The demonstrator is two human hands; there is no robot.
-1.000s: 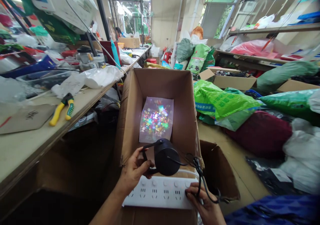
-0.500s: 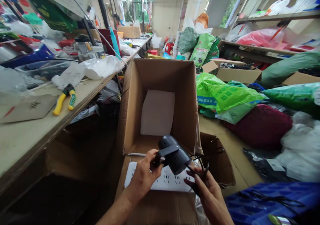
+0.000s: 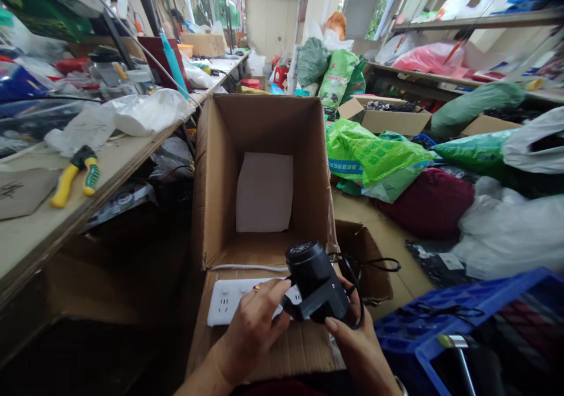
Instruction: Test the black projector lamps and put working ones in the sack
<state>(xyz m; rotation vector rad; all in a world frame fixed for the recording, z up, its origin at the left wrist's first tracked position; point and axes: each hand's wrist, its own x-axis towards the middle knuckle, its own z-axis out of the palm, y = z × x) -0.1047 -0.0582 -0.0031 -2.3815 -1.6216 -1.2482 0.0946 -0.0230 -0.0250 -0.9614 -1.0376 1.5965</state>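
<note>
Between my hands is a black cylindrical spotlight with a flat side bracket and a black cable. My left hand pinches the bracket's base from the left. My right hand is closed around the lower right end, where the cable loops out; some of its fingers are hidden behind the spotlight. The round top end points up and slightly away from me. Below and behind it, a white power strip lies on cardboard, partly covered by my left hand and the spotlight.
An open cardboard box stands just ahead, a loose cardboard sheet inside. Left is a workbench with yellow-handled pliers. At right are a smaller carton, a blue crate and bags.
The spotlight has been turned more upright, its bracket now lower and facing me. My right hand has moved from the cable onto the body. The view has shifted right.
</note>
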